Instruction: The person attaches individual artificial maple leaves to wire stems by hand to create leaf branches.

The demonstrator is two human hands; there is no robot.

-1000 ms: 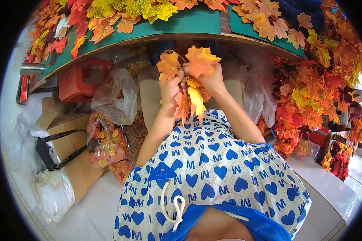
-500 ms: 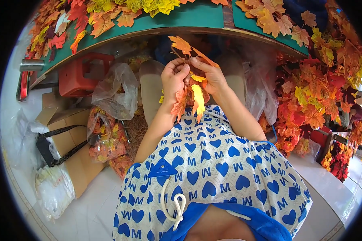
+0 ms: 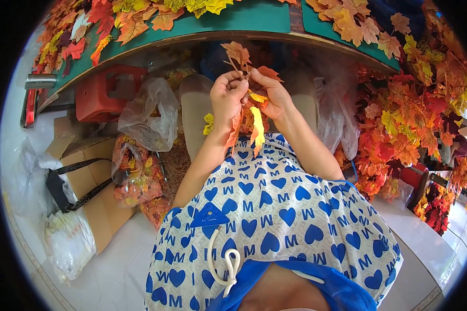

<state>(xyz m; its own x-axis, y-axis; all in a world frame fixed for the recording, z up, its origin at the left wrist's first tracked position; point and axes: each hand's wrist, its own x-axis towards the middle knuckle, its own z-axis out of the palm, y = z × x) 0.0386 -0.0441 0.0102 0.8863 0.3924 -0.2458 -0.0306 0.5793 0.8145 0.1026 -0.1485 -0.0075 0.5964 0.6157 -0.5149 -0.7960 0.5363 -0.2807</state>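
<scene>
Just below the table's edge, over my lap, my two hands hold a spray of artificial maple leaves in orange and yellow. My left hand is closed, pinching the thin stems between thumb and fingers. Beside it, the thumb and forefinger of my right hand pinch the same stems where they meet. An orange leaf and bare stem ends stick up above the fingertips. Yellow and orange leaves hang beneath, between my wrists. Fingers partly hide the joint of the stems.
Loose autumn leaves lie on a green-topped table ahead. A big leaf heap rises on the right. Left of my legs are a red plastic stool, a clear bag, bagged leaves and a cardboard box.
The spray has turned in my fingers: the top leaf shows a duller face, and the upper right leaf sits lower and shorter. My hands have shifted only slightly.
</scene>
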